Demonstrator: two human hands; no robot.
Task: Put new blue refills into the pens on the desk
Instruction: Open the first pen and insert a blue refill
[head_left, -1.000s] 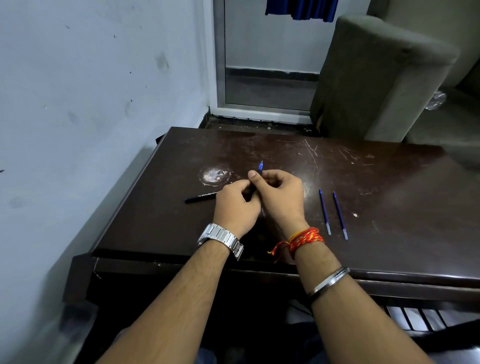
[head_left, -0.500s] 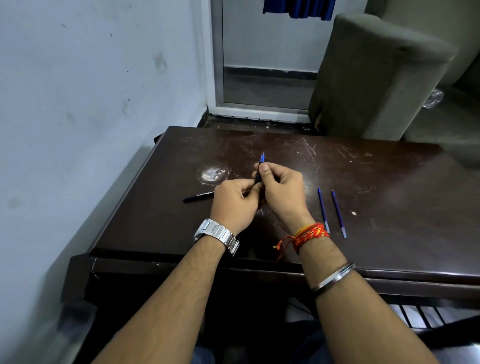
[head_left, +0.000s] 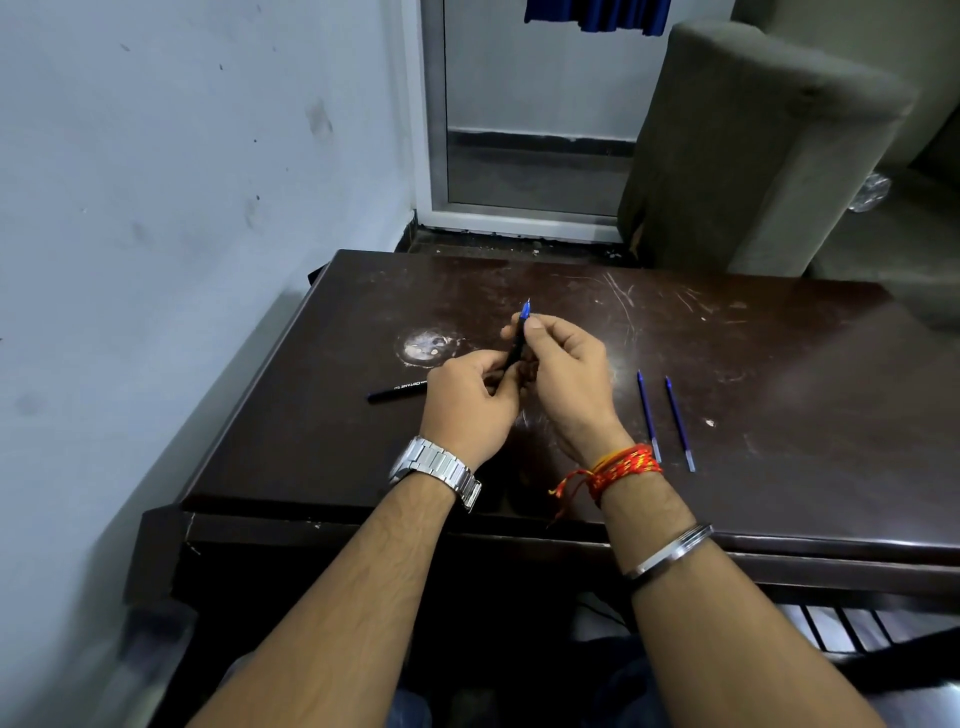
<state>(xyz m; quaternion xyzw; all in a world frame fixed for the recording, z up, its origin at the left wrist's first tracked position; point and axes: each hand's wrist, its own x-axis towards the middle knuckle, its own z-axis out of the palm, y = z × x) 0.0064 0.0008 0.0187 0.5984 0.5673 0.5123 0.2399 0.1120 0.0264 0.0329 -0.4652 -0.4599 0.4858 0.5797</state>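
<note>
**Both hands locked on one pen above the desk**

The dark desk (head_left: 779, 415) fills the middle of the view, scuffed and scratched, with a pale round mark (head_left: 427, 345) on its surface just left of the grip and a little beyond it. A grey upholstered chair (head_left: 753, 145) stands past the far edge, well off to the right of the hands.

In to the centre: the left hand (head_left: 470, 402) and the right hand (head_left: 566, 379) meet over the desk, knuckles almost touching. A silver watch (head_left: 436, 470) sits on the left wrist; a red-and-yellow thread band (head_left: 621, 467) and a steel bangle (head_left: 670, 553) ride the right forearm.

Between them, the pen (head_left: 517, 345), dark barrel tilted up and away, blue tip poking out at the top. The left hand is curled tight around the lower barrel; the right thumb and fingers are pinching the upper part just under the blue tip.

Left of the grip, a second black pen (head_left: 397, 391) lies flat on the desk, its near end hidden behind the left hand. Right of the grip, two blue refills (head_left: 662, 421) lie side by side, close together but apart, untouched
</note>
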